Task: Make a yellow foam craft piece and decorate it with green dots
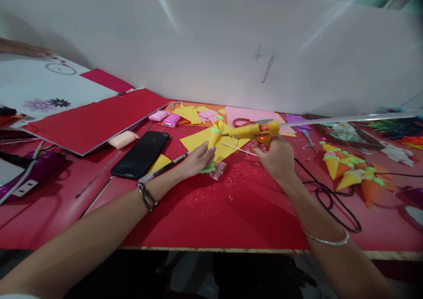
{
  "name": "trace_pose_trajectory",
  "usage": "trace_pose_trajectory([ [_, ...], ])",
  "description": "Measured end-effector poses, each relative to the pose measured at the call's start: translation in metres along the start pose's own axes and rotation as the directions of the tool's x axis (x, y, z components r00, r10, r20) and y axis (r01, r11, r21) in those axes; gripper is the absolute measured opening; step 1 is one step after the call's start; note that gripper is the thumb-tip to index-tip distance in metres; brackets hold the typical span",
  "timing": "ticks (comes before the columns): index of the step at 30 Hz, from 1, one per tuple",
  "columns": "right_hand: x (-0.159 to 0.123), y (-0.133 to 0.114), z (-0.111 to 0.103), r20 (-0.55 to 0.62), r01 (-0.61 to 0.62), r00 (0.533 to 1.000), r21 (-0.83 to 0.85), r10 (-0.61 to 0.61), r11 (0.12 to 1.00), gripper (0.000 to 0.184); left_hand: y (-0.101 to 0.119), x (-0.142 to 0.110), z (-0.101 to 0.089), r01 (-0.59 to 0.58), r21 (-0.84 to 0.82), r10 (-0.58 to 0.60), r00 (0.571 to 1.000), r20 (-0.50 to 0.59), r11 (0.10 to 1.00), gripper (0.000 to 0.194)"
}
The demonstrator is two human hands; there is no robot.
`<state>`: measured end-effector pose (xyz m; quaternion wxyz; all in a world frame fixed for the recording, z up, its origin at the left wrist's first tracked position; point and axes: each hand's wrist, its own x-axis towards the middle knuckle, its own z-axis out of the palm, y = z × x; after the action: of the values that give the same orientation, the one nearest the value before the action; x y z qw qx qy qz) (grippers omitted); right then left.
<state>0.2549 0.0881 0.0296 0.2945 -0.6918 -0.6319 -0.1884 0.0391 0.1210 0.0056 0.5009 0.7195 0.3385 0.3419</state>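
Observation:
My left hand [198, 159] is closed around a small yellow paper cone [215, 134] with light green bits on its rim. In my right hand [276, 158] is a yellow hot glue gun [251, 131], its red light lit and a long clear glue stick [350, 119] sticking out of the back. The gun's nozzle points left and is right beside the cone; whether they touch I cannot tell. Below the cone lie yellow craft sheets [190, 141]. A small clear plastic bag [218, 171] and some green material are beside my left hand.
A black phone [141, 154] and a pen [168, 166] lie to the left. Finished-looking cones [350, 169] are grouped at right near a black cord [330, 202]. Red-handled scissors [243, 122] lie behind. Another person's hand [26, 48] rests on a board at far left.

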Motion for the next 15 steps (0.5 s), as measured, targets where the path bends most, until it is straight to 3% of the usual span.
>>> trace_pose_trajectory([
  [8, 0.009, 0.02, 0.001, 0.015, -0.122, 0.992, -0.035, 0.122, 0.992, 0.037, 0.0, -0.002, 0.003, -0.012, 0.019, 0.011, 1.0, 0.007, 1.0, 0.028],
  [15, 0.015, 0.075, 0.011, 0.162, -0.329, 0.922, -0.148, 0.351, 0.933, 0.045, -0.008, -0.001, 0.0, -0.011, 0.058, 0.009, 1.0, 0.02, 0.998, 0.028],
])
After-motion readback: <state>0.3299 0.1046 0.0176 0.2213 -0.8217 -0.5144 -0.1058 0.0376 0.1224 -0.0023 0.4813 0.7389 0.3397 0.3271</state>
